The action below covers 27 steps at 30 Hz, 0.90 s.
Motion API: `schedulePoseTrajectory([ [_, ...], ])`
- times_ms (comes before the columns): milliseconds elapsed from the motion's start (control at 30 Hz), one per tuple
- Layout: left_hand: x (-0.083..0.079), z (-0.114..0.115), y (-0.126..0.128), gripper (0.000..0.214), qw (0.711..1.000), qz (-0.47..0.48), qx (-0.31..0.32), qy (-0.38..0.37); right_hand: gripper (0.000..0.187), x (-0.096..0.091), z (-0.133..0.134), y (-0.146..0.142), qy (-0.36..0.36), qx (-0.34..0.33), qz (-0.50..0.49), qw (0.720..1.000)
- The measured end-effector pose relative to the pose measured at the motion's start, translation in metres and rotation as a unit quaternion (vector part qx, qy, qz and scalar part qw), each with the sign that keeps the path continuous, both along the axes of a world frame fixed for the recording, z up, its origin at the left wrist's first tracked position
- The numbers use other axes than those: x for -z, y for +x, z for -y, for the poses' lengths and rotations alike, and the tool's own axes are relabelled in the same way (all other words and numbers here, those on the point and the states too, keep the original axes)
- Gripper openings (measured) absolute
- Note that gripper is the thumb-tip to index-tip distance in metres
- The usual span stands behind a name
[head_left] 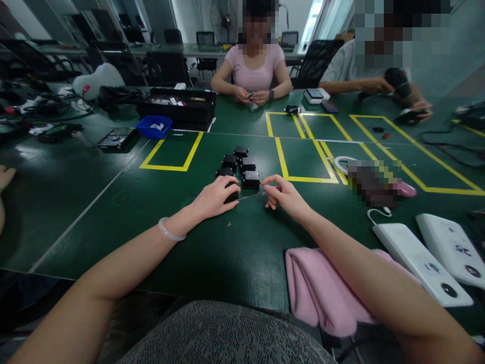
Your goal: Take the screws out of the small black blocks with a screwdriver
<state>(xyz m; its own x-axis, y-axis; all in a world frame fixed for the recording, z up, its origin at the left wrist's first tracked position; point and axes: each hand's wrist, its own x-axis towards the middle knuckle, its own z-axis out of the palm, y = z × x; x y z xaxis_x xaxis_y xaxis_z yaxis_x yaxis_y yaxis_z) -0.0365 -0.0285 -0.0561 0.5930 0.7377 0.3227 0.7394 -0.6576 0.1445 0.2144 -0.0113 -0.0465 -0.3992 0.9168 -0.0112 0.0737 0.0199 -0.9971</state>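
Note:
My left hand (215, 198) is curled over a small black box (231, 196) on the green table (113, 202), fingers wrapped on its top. My right hand (285, 194) pinches the end of a thin metal tool (250, 195) whose tip reaches toward that box. Several more small black boxes (242, 164) stand in a cluster just beyond my hands. A tiny screw (229, 224) lies on the table near my left wrist.
A folded pink cloth (314, 288) lies at the near edge, right. Two white flat devices (420, 263) lie far right. A blue tray (154, 126) and a black crate (178, 106) stand at back left. Two other people sit across the table; yellow tape (282, 156) marks rectangles.

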Motion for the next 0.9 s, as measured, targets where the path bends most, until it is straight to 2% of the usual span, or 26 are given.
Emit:
schedulePoseTrajectory([
  [300,0.0003,-0.0003,-0.0004,0.022,1.000,-0.002,0.003,0.006,0.024,0.0026,-0.0018,0.0010,-0.015,-0.009,0.000,1.000],
  [500,-0.0002,-0.0001,-0.0005,0.022,1.000,-0.001,0.003,0.001,0.025,0.0013,-0.0006,0.0010,0.012,0.001,-0.009,1.000],
  [700,0.0011,-0.0004,-0.0008,0.021,1.000,-0.003,0.001,0.007,0.025,0.0014,-0.0015,0.0007,-0.018,-0.007,-0.006,1.000],
  [900,0.0004,-0.0003,-0.0009,0.022,1.000,0.000,0.001,0.002,0.028,0.0028,-0.0015,0.0008,0.007,0.000,-0.012,1.000],
])
